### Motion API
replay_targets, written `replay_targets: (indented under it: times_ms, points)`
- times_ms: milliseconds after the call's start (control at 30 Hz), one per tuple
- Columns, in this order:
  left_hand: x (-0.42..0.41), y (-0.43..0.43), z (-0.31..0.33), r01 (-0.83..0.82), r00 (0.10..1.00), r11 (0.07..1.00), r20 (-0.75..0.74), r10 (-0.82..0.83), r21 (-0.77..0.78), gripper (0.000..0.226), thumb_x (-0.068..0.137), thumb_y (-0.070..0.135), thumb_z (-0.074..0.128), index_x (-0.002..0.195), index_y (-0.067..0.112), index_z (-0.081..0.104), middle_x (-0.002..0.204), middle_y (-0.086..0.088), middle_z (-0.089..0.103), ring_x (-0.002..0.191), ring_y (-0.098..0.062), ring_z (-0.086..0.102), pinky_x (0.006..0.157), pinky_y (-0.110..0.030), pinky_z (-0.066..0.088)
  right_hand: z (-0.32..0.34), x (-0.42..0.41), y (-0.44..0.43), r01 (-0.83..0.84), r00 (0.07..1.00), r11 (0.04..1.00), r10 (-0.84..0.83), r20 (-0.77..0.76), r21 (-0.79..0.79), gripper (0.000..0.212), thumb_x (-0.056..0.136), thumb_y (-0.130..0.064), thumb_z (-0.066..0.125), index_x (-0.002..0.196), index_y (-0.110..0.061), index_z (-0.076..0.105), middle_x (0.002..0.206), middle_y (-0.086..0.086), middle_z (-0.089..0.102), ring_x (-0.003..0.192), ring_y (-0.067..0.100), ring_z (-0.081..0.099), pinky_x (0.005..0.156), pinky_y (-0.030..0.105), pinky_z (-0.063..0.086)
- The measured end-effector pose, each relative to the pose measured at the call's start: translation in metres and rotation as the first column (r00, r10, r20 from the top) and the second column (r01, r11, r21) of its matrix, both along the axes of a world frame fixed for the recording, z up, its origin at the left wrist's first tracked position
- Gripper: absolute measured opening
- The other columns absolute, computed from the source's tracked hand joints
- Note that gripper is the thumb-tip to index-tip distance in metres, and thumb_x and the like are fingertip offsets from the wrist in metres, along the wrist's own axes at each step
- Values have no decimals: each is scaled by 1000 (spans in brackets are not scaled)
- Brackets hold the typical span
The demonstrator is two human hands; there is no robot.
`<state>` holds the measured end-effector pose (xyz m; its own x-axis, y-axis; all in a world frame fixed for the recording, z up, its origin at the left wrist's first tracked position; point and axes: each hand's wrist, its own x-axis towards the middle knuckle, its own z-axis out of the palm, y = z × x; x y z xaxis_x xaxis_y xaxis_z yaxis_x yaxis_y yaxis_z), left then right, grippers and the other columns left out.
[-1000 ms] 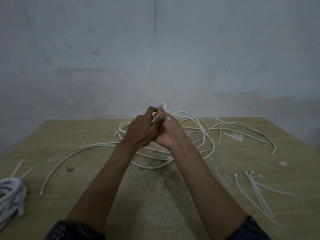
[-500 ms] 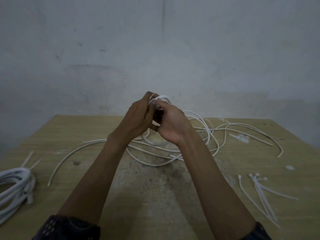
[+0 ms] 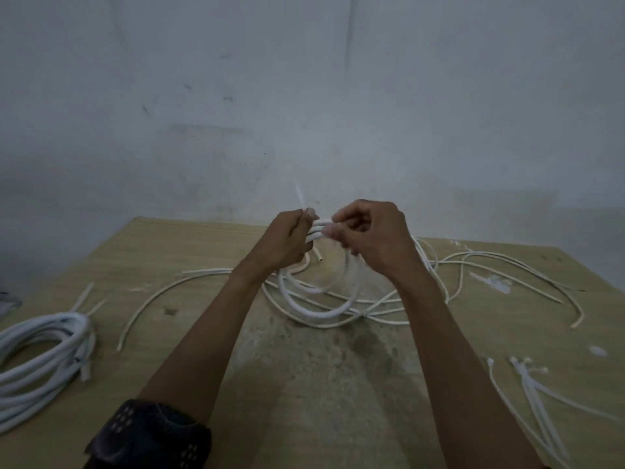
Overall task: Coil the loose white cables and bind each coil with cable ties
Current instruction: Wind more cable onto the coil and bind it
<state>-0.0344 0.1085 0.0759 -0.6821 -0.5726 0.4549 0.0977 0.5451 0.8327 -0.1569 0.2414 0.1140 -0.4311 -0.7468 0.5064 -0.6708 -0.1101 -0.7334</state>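
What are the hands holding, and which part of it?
A small white cable coil. The left hand and right hand both grip its top, where the loops bunch. A thin cable tie sticks up from the left hand.

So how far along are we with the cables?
Done: the finished coil lies at the table's left edge. In hand: left hand and right hand grip a second coil, a tie poking up. Left: loose cables, spare ties.
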Motion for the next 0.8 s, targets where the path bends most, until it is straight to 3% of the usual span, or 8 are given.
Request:
replay_targets:
  times_ms: [100,200,333,433,500,600,700,800]
  points:
    - [8,2,11,95,992,984,-91,-82,151,39,109,26,35,83,3,53,55,-9,32,43,-12,28,45,-25,22,-1,3,-1,-94,991,995,91,-99,-18,41,60,-25,95,95,-19,74,77,-5,72,60,8,64,58,21,54]
    - [14,-4,11,129,987,965,-119,-104,226,39,109,27,35,80,7,52,53,-5,29,42,-13,24,43,-26,21,-2,8,-4,-195,956,981,192,-222,11,48,54,-15,96,97,-14,75,89,1,71,71,13,64,61,18,52]
    - [17,-3,13,160,986,965,-81,-146,208,40,109,27,34,77,7,50,56,-6,31,45,-14,25,43,-26,22,-13,17,-16,-119,932,983,63,-357,-138,15,74,-14,85,86,-11,76,82,1,71,69,15,64,64,32,53]
    - [11,3,17,135,990,984,-51,-130,115,33,109,23,35,82,9,46,60,-9,33,46,-14,27,45,-26,23,-12,21,-16,-58,977,965,2,-215,-255,9,85,-16,77,93,-12,76,87,-1,73,77,12,66,66,34,56]
    - [4,4,14,60,997,996,-55,-56,65,27,109,24,37,90,8,47,60,-11,37,45,-15,31,43,-25,25,-9,24,-13,-7,994,959,-26,-109,-285,16,88,-15,74,104,-13,75,91,-3,72,81,11,68,69,31,59]
    - [-2,1,4,-36,998,996,-49,32,-77,25,108,30,37,100,9,49,58,5,46,42,-8,38,43,-21,32,-4,30,-10,31,1000,933,-28,14,-358,35,86,-13,77,119,-17,65,91,-2,71,81,10,69,71,23,58]
    - [0,2,2,-126,992,936,-42,118,-329,16,107,21,39,97,19,52,61,10,52,45,-4,49,45,-24,41,-3,32,-11,66,996,923,-40,77,-378,32,81,-12,82,108,-15,64,87,-3,72,77,7,70,69,20,57]
    - [-1,6,5,-156,988,876,-67,141,-457,18,104,14,42,103,21,58,66,6,58,54,-16,60,52,-39,50,-10,32,-12,122,992,906,-127,13,-406,18,83,-15,81,99,-11,72,86,-5,74,77,5,70,72,23,58]
